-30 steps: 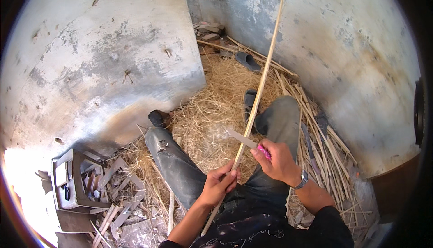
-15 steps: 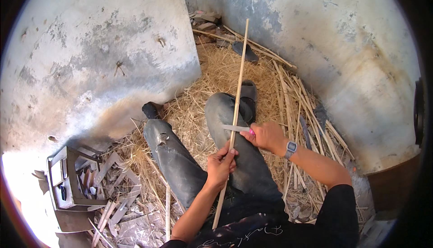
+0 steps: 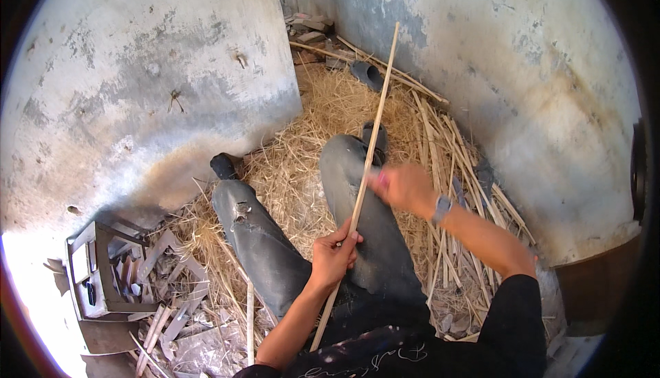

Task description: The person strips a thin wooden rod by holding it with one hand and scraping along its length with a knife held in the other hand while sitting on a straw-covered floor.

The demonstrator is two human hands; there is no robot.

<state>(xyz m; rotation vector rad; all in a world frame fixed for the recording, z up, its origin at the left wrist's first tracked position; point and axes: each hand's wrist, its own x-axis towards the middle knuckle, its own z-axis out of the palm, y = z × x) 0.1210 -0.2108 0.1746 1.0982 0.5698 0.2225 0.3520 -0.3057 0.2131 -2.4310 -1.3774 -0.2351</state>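
Observation:
A long, thin pale strip of wood or bamboo (image 3: 385, 89) slants from my lap up over my right thigh. My left hand (image 3: 334, 258) is closed round its lower part. My right hand (image 3: 410, 189), smeared by motion, grips the pink handle of a knife (image 3: 381, 179). The blade is blurred where it meets the strip, just above my right thigh. A watch (image 3: 442, 209) is on my right wrist.
Pale shavings (image 3: 289, 165) cover the floor round my legs. Several long strips (image 3: 474, 179) lie along the right wall. A toppled stool-like frame (image 3: 103, 275) and scraps lie at left. A slipper (image 3: 368, 75) and bricks (image 3: 309, 27) are at the far corner.
My right hand has moved slightly up along the strip with the knife. The strip's far end has swung to the right, while my left hand keeps its hold.

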